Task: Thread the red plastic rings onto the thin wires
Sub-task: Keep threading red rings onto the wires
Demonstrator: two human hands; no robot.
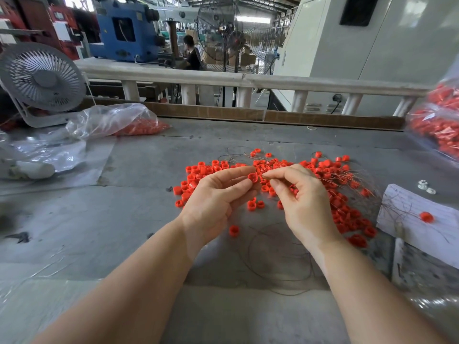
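My left hand (218,194) pinched one red ring (252,176) between thumb and forefinger, held above the table (124,219). My right hand (298,194) gripped the tip of a thin wire (278,256), aimed just beside the ring's hole. Judging by the heap of loose rings (332,184) spread behind and to the right, most of the threading remained. The rings were small, glossy, short plastic cylinders.

**A grey bench strewn with red rings**

The table (139,219) is grey and scuffed. Loose rings (345,209) lie heaped across its middle, with thin wires (278,256) among them. A bag (116,121) of rings lies far left beside a fan (42,78), another bag (439,122) far right. A paper (417,224) lies at the right, one ring on it.
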